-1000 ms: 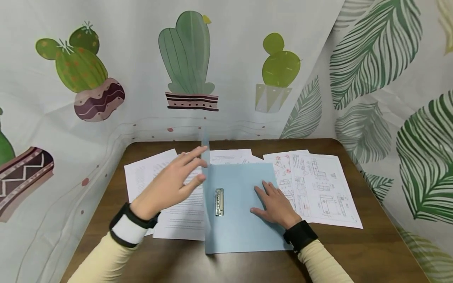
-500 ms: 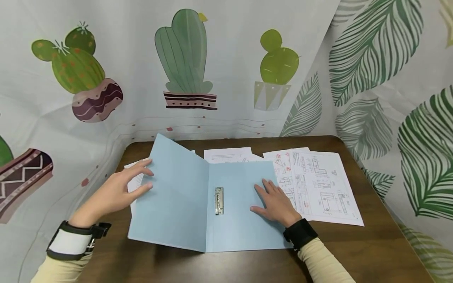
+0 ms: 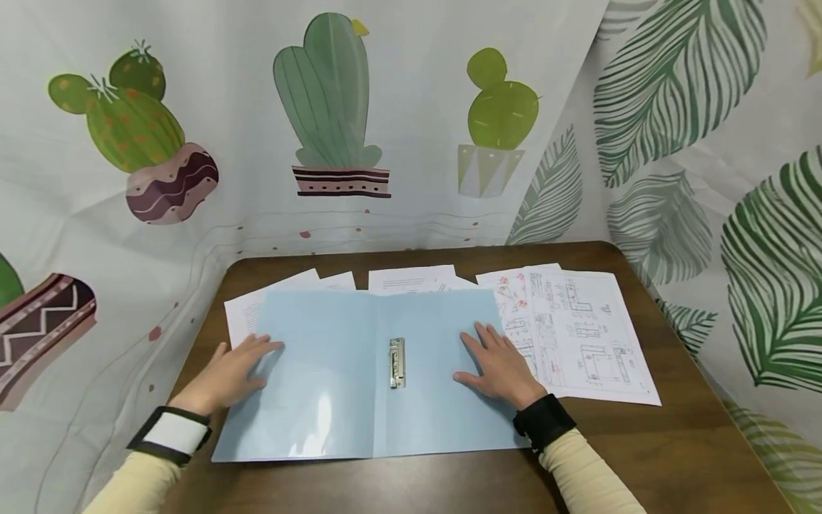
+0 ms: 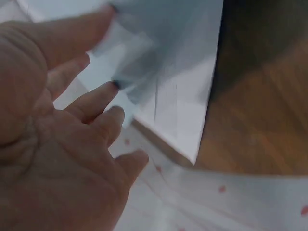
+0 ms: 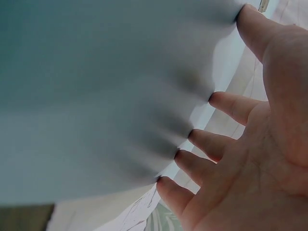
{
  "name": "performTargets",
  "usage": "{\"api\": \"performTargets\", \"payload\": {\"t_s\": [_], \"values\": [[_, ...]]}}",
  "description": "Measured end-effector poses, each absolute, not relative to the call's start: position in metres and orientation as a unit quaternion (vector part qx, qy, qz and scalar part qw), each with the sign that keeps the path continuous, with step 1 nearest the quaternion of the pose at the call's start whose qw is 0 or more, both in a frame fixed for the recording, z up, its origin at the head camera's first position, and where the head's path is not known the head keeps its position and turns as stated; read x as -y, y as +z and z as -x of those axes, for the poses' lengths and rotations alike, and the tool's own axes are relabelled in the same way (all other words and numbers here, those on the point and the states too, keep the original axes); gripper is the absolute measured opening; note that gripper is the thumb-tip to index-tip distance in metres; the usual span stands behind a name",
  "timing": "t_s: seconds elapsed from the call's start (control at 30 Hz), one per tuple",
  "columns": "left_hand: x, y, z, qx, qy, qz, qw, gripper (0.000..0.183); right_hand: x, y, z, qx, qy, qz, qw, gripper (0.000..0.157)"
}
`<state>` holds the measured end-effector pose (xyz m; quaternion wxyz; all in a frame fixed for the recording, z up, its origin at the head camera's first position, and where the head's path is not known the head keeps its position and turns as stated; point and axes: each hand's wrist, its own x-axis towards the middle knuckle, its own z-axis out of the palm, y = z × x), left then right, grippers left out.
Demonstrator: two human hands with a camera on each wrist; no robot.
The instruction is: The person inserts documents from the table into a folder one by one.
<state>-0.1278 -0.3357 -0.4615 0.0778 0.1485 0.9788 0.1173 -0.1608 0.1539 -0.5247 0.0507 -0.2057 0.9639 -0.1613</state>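
Observation:
A light blue file folder (image 3: 321, 371) lies spread flat on the table, its metal clip (image 3: 397, 363) right of the fold. At the folder's left edge, my left hand (image 3: 227, 375) touches the cover with spread fingertips; the left wrist view shows these fingers (image 4: 98, 98) loosely bent, gripping nothing. My right hand (image 3: 501, 368) rests on the right half, fingers spread. In the right wrist view the fingertips of this hand (image 5: 226, 159) press against the blue surface. Part of the paper sheets is hidden beneath the folder.
Printed sheets (image 3: 244, 307) stick out from under the folder at the left, and more pages (image 3: 411, 278) at the back. Sheets with technical drawings (image 3: 587, 343) lie at the right on the brown table (image 3: 642, 457). A cactus-print cloth (image 3: 424, 214) hangs behind.
The folder's left cover has swung from upright down to the left until flat. My left hand moved left and down with it. My right hand stayed in place on the right half.

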Motion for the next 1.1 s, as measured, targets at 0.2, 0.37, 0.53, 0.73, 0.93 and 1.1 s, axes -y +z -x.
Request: {"api": "performTargets", "payload": {"t_s": [0.2,0.37,0.53,0.73,0.93,1.1], "values": [[0.293,-0.482,0.126,-0.974,0.090,-0.204,0.047,0.064,-0.154,-0.525,0.160,-0.964,-0.160,0.206,0.047,0.082],[0.254,-0.496,0.124,-0.966,0.091,-0.240,0.018,0.059,-0.153,-0.524,0.160,-0.964,-0.162,0.207,0.044,0.082],[0.215,-0.508,0.119,-0.973,0.119,-0.193,0.030,0.052,-0.152,-0.522,0.160,-0.964,-0.158,0.208,0.043,0.082],[0.177,-0.516,0.111,-0.983,0.141,-0.094,0.074,0.098,-0.151,-0.520,0.161,-0.964,-0.162,0.206,0.047,0.082],[0.162,-0.525,0.107,-0.982,0.159,-0.071,0.072,0.114,-0.151,-0.519,0.161,-0.964,-0.163,0.202,0.059,0.082],[0.158,-0.530,0.104,-0.984,0.151,-0.068,0.064,0.115,-0.150,-0.518,0.159,-0.963,-0.166,0.201,0.061,0.082]]}}
